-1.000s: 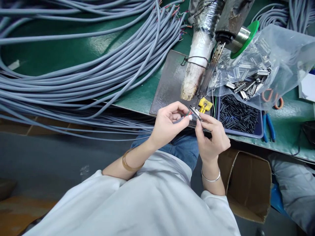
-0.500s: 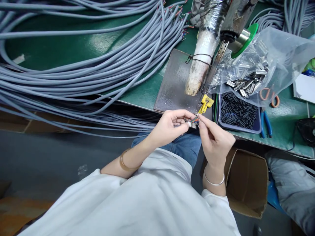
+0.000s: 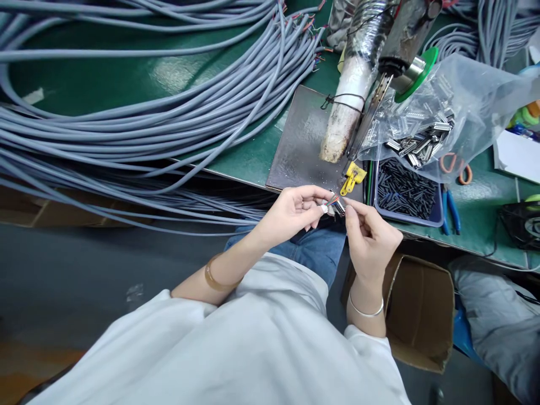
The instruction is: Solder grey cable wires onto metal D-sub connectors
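Note:
Thin coloured wires run to a small metal connector just past the table's front edge. My left hand pinches the wires between thumb and forefinger, with its other fingers curled beneath. Close to the connector's right end is my right hand, its thumb and forefinger pressed together; whether something small is between them cannot be made out. Above the connector, a yellow clip sits at the edge of a dark plate.
Grey cables cover the left. A soldering iron, solder spool, bag of connectors, bin of black tubes and blue-handled pliers lie right. An open carton stands below; a person's sleeve is beside it.
The connector now shows more plainly between my hands. My right fingertips have shifted slightly right and down, away from my left fingertips. The view has shifted a little.

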Demonstrator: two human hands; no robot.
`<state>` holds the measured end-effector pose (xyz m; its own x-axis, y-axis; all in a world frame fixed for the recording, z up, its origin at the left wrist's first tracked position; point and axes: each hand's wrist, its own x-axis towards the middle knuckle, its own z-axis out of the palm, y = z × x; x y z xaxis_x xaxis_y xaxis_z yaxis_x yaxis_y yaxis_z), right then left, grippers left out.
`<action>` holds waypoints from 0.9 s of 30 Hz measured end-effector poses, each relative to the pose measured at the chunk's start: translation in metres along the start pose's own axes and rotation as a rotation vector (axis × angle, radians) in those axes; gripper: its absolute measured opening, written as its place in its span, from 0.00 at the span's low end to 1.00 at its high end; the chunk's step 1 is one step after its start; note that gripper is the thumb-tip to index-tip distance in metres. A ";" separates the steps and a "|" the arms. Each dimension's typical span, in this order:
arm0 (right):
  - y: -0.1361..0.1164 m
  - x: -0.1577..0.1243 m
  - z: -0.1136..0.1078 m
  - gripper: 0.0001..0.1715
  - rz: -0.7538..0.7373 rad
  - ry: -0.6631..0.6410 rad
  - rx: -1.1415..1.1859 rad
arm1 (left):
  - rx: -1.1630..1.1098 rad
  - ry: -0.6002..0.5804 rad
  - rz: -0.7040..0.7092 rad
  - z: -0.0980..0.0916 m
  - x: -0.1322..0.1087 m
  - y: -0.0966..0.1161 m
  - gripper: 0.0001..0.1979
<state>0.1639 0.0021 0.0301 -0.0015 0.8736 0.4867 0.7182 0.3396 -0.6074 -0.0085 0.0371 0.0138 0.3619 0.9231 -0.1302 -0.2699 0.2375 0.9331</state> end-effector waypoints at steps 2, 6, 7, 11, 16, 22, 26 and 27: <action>-0.002 0.001 0.001 0.07 0.128 -0.030 0.109 | -0.018 -0.011 0.014 0.000 0.000 0.000 0.15; -0.003 0.005 0.005 0.08 0.335 -0.152 0.338 | -0.057 -0.035 0.007 0.000 -0.002 0.001 0.17; -0.002 0.006 0.007 0.08 0.366 -0.169 0.380 | -0.061 -0.038 0.000 0.000 -0.003 0.001 0.18; 0.002 0.008 0.011 0.07 0.437 -0.187 0.514 | -0.062 -0.057 -0.009 0.000 -0.004 0.002 0.19; 0.003 0.009 0.010 0.08 0.458 -0.176 0.526 | -0.061 -0.062 -0.004 0.000 -0.004 -0.001 0.19; 0.004 0.011 0.010 0.10 0.463 -0.174 0.529 | -0.068 -0.066 0.016 -0.001 -0.004 -0.001 0.18; 0.006 0.010 0.011 0.11 0.472 -0.193 0.531 | -0.060 -0.062 0.011 -0.001 -0.004 -0.001 0.18; 0.006 0.010 0.011 0.11 0.471 -0.195 0.534 | -0.058 -0.065 0.011 -0.001 -0.004 -0.001 0.18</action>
<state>0.1606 0.0169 0.0246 0.0642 0.9979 0.0085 0.2367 -0.0069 -0.9716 -0.0106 0.0333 0.0131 0.4155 0.9045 -0.0962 -0.3245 0.2462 0.9133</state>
